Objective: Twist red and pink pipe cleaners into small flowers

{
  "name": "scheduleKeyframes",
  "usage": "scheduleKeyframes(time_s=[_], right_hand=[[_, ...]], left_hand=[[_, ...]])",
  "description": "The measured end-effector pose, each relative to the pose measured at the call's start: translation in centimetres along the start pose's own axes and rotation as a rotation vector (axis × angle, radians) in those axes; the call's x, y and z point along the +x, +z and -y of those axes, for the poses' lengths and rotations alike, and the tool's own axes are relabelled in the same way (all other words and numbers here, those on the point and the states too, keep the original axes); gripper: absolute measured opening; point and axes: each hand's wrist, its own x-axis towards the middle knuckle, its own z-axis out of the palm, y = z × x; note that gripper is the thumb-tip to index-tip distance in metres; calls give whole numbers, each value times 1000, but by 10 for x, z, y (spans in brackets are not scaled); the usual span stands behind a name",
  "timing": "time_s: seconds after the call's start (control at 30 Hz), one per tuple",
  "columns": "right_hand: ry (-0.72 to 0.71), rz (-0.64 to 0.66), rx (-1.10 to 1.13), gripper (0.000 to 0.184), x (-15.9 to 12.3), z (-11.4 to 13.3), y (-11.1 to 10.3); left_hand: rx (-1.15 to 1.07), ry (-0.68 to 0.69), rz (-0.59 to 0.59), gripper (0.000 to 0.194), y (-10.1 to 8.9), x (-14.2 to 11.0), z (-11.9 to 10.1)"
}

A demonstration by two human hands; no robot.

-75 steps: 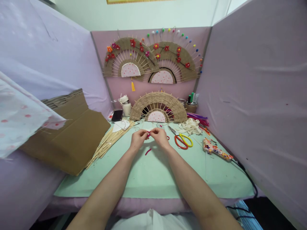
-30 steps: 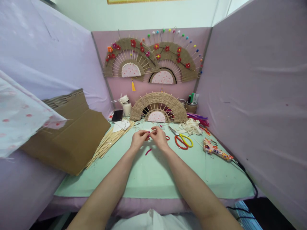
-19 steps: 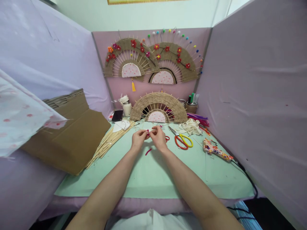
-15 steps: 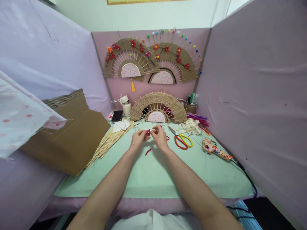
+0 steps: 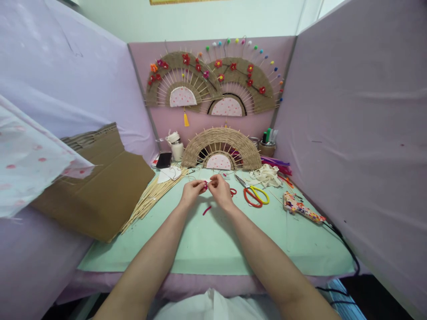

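Note:
Between my fingertips, just above the table, is a small magenta pipe cleaner flower (image 5: pixel 206 186), mostly covered by the fingers. My left hand (image 5: pixel 191 194) pinches it from the left side. From the right, my right hand (image 5: pixel 220 192) has thumb and forefinger closed at its edge. A short loose piece of magenta pipe cleaner (image 5: pixel 207 210) lies on the table below the hands. Small red-handled scissors (image 5: pixel 233 192) show only their handles beside my right hand. Farther right rest larger scissors (image 5: pixel 255 197) with one red and one yellow handle.
A woven fan (image 5: pixel 222 138) stands behind the hands. To the left lie thin sticks (image 5: pixel 153 195) and a cardboard sheet (image 5: pixel 100 186). On the right are crumpled cream strips (image 5: pixel 266 176), a floral glue gun (image 5: pixel 302 209) with its cord, and pipe cleaners (image 5: pixel 278 163). Decorated fans (image 5: pixel 182 66) hang behind.
The flower shifts and turns slightly between my fingertips; its petals showed more plainly half a second ago. Both hands stay in nearly the same place, and the things on the table lie unmoved.

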Motion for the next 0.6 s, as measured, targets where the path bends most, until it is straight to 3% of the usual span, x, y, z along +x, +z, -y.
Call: scheduleKeyframes(time_s=[0.1, 0.3, 0.6], right_hand=[[2, -59, 66, 20, -1, 1, 2], [36, -67, 128, 20, 2, 1, -3], [3, 53, -29, 18, 4, 1, -5]], left_hand=[[-91, 28, -38, 27, 3, 0, 3], [-67, 47, -51, 25, 4, -1, 2], [-54, 57, -39, 21, 2, 2, 6]])
